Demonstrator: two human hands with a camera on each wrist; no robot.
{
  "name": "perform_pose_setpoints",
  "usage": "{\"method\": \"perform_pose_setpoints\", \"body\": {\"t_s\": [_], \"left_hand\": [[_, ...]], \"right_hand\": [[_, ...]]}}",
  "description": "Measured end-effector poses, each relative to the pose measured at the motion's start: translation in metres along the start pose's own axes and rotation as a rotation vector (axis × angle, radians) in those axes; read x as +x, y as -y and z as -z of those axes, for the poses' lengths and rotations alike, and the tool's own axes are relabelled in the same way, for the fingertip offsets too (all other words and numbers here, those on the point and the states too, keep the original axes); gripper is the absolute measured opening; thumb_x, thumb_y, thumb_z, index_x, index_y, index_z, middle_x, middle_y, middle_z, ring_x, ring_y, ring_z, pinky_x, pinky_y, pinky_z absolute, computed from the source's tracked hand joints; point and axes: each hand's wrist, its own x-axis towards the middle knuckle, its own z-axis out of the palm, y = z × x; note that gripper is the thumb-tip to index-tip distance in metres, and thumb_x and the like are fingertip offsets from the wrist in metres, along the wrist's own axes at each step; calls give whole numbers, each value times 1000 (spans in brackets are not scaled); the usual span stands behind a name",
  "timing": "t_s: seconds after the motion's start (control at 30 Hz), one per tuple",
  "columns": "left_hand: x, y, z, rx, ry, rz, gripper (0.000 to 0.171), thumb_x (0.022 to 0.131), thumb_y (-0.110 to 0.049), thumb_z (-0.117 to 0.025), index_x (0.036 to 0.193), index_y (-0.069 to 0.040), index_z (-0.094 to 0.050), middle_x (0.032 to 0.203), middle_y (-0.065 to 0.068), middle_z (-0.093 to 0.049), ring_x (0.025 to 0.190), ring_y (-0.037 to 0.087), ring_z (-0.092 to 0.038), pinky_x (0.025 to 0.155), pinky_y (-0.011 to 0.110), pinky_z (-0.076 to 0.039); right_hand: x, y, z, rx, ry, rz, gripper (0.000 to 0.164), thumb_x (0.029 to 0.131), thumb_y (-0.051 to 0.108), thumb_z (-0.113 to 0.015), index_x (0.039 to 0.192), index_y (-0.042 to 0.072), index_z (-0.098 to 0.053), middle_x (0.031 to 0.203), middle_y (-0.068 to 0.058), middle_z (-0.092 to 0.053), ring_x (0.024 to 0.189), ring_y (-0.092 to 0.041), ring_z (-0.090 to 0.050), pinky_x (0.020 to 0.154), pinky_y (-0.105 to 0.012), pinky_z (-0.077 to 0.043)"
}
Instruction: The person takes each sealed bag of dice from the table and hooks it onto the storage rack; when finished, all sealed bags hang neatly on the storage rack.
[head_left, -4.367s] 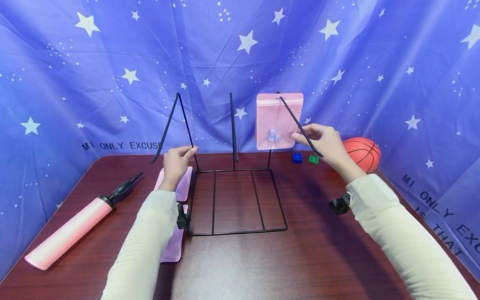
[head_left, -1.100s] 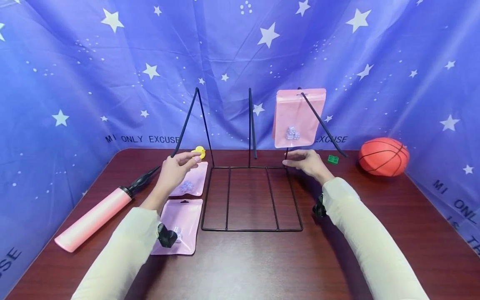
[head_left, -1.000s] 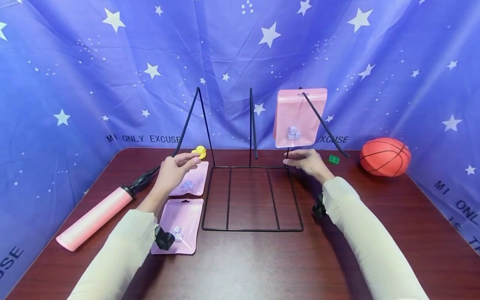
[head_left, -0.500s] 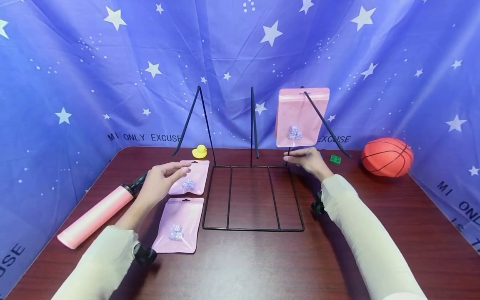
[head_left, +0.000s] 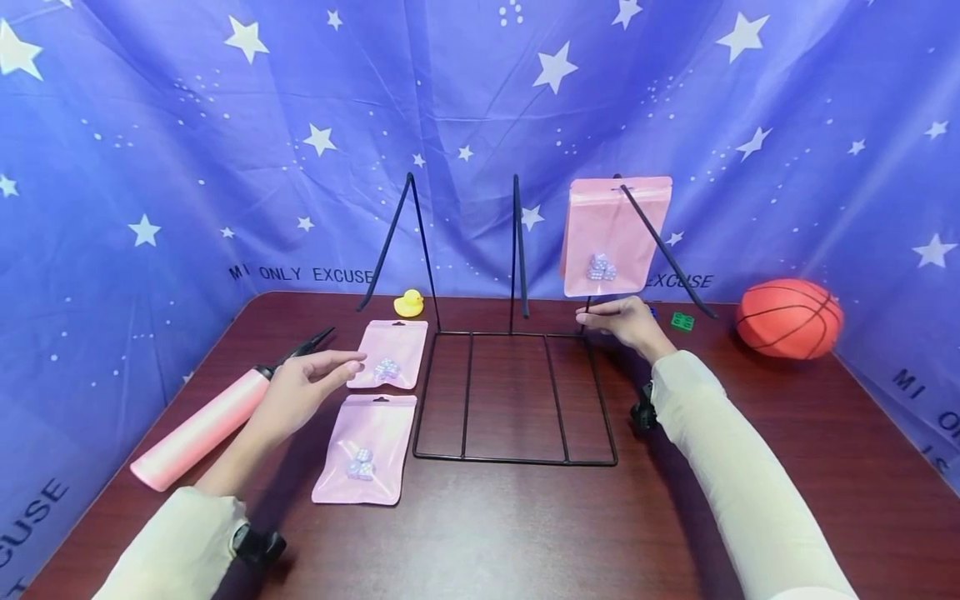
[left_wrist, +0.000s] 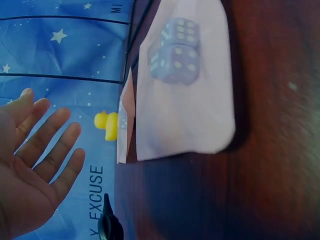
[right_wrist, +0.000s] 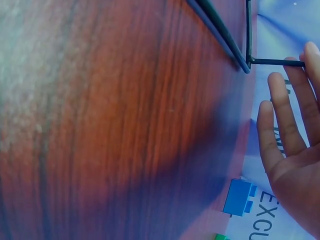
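Note:
A black wire display rack (head_left: 514, 460) with three upright prongs stands on the table. On its right prong hangs a pink zip pouch (head_left: 611, 225) with dice showing through; another pouch edge peeks out behind it. Low on the right rear upright, thumb and index finger of my right hand (head_left: 630, 323) pinch the wire, the other fingers spread in the right wrist view. My left hand (head_left: 300, 392) hovers with relaxed fingers and holds nothing. Beside it two pink pouches lie flat left of the rack, a far one (head_left: 405, 337) and a near one (head_left: 378, 429), both with dice inside.
A pink hand pump (head_left: 202, 429) with a black nozzle lies at the left, partly under my left forearm. Along the back are a yellow rubber duck (head_left: 409, 303), a green toy brick (head_left: 682, 322) and a blue brick (right_wrist: 238, 197). A red basketball (head_left: 790, 318) sits far right.
My right hand has gone from the hanging pouch down to the rack's right upright. My left hand has let go of the left upright and drawn back toward the left, uncovering the pouches and duck.

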Motion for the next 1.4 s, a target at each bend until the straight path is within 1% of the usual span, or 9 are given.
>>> {"method": "perform_pose_setpoints", "body": {"t_s": [0.1,0.23,0.37,0.47,0.6,0.8,1.07,1.2,1.4], "left_hand": [[-6,2,2,16,14,16,35,102,-31,-64,129,-9,-71,124,7,-72,121,23,-62,90,15,-46],[-13,6,4,15,40,33,35,101,-26,-66,129,-6,-70,127,10,-70,123,26,-61,90,16,-46],[-19,10,6,23,59,45,35,101,-22,-67,130,-4,-69,128,13,-69,120,30,-64,90,18,-48],[-23,11,7,33,66,59,35,100,-23,-67,130,-3,-69,128,14,-69,120,30,-64,90,17,-48],[-26,12,6,39,65,78,37,100,-25,-68,129,-3,-69,127,14,-69,119,30,-64,89,18,-48],[-28,14,5,61,55,90,37,100,-25,-68,129,-3,-69,127,15,-69,117,30,-65,92,29,-51],[-28,16,3,118,60,103,33,98,-21,-70,126,-4,-71,124,17,-70,113,33,-67,93,46,-51],[-27,15,1,182,83,152,36,97,-24,-71,125,-3,-70,119,19,-71,109,34,-67,91,49,-50],[-23,11,-1,210,153,249,48,95,-29,-73,128,5,-64,104,18,-74,100,32,-68,84,44,-50]], "right_hand": [[0,-1,1,13,11,0,45,91,33,-78,120,-1,-74,96,-5,-78,91,-24,-72,78,-30,-54],[0,-2,2,23,23,-7,45,92,32,-78,120,-2,-73,97,-5,-78,92,-27,-73,80,-32,-56],[1,0,1,45,40,-8,46,92,30,-78,121,-5,-71,101,-10,-77,95,-27,-75,89,-38,-56],[2,1,0,64,50,-13,46,92,28,-78,120,-7,-70,104,-15,-76,97,-30,-74,96,-45,-53],[2,1,1,75,52,-23,45,93,26,-78,120,-8,-70,105,-16,-76,95,-27,-75,99,-47,-51],[3,0,0,116,58,-6,42,94,21,-76,119,-11,-69,108,-20,-74,86,-14,-76,97,-44,-52],[3,1,-1,113,58,-40,42,94,24,-76,122,-7,-70,109,-19,-74,89,-17,-76,101,-43,-49],[2,2,-2,109,54,-45,43,94,24,-77,122,-7,-69,109,-18,-74,89,-17,-76,99,-41,-51],[1,4,-2,103,58,-36,43,94,25,-76,122,-8,-69,112,-21,-72,92,-21,-76,98,-41,-52]]}}
